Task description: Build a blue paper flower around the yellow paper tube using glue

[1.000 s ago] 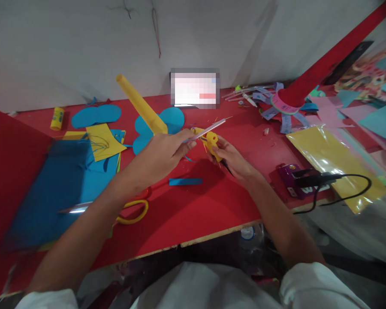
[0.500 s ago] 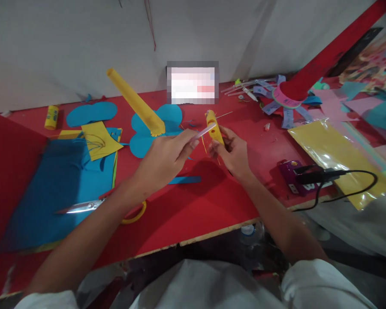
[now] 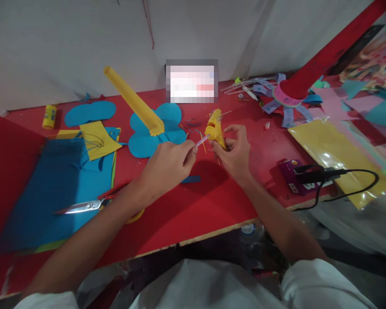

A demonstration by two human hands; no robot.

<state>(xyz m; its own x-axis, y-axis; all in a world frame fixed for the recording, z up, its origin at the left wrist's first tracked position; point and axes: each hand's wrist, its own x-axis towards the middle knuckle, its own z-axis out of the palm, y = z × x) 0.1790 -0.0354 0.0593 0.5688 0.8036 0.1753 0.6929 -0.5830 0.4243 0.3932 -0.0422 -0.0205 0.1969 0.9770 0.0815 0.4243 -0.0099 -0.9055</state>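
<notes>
My right hand is closed round the handle of a yellow glue gun, held above the red table. Between the fingertips of my left hand is a translucent glue stick. Its far end meets the rear of the glue gun; how deep it sits inside I cannot tell. Beyond my left hand lies a blue paper flower shape, with a rolled yellow paper tube standing tilted on it. Under my left forearm are scissors, their handles partly covered.
Blue sheets and a yellow paper piece lie left, near a yellow glue tube. On the right are a purple power box with a cable, a shiny yellow packet and a red paper cone. Spare glue sticks lie behind.
The glue gun has turned in my right hand, so its rear now faces my left hand. The glue stick has come down from across the gun's body to its rear end.
</notes>
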